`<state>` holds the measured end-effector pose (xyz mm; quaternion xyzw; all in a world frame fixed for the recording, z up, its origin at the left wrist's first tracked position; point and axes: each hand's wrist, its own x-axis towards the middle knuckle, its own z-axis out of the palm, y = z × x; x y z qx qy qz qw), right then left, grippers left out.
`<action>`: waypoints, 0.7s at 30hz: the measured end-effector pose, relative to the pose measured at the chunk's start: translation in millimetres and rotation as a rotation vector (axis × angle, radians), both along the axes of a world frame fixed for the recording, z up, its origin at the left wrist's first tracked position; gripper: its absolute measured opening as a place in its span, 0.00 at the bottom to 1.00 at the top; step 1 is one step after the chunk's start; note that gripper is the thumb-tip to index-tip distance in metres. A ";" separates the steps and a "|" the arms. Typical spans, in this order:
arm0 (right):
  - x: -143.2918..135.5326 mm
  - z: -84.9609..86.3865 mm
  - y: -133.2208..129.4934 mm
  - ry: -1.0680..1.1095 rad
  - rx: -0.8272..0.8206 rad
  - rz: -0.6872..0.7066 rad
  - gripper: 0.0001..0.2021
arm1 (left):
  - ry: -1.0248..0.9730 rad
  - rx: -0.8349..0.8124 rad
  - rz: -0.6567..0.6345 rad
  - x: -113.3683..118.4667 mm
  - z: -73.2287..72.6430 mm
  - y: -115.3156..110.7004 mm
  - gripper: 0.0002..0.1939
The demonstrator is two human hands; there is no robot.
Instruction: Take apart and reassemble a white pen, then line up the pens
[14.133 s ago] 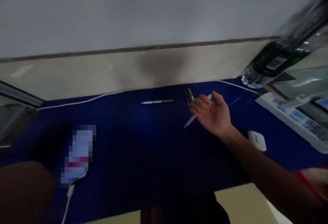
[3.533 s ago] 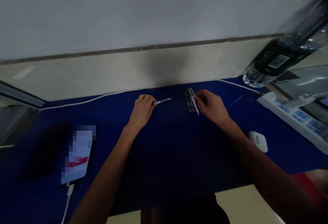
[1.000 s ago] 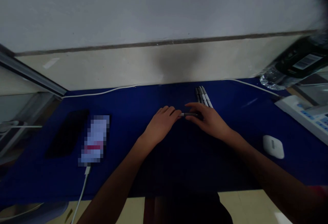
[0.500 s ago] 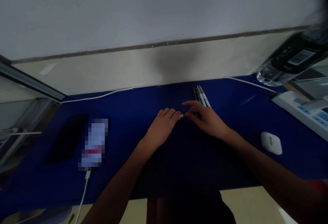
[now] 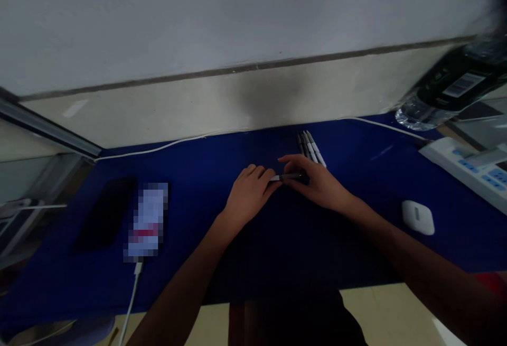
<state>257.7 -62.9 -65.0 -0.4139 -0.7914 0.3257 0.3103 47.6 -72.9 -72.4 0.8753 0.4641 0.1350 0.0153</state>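
Note:
A pen (image 5: 291,176) with a white barrel and a dark front part lies almost level between my two hands. My left hand (image 5: 249,190) is closed on its white end, with the fingers covering much of the barrel. From the other side my right hand (image 5: 317,179) curls round the dark end. Its thumb lies along the near side of the pen, and the index finger is lifted above it. Just behind the right hand, several pens (image 5: 311,148) rest side by side on the blue table surface (image 5: 237,150), some dark and some white.
At left are a dark flat object (image 5: 105,214) and a phone (image 5: 146,222) with a white cable (image 5: 132,293). At right are a white earbud case (image 5: 418,217), a power strip (image 5: 471,169) and a plastic bottle (image 5: 447,87). A thin white cord (image 5: 166,146) runs along the wall.
More of the pen shows between my hands now, including its dark front part. My left hand has shifted slightly left, while the right hand is nearly where it was.

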 end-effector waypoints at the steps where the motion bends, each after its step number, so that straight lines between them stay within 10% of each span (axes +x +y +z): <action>1: 0.0 0.3 0.1 -0.006 -0.004 0.005 0.21 | 0.002 0.000 -0.006 -0.6 0.1 0.2 0.13; 21: 4.9 7.6 4.3 0.065 0.060 -0.108 0.08 | -0.152 -0.005 0.131 -5.8 6.8 3.2 0.15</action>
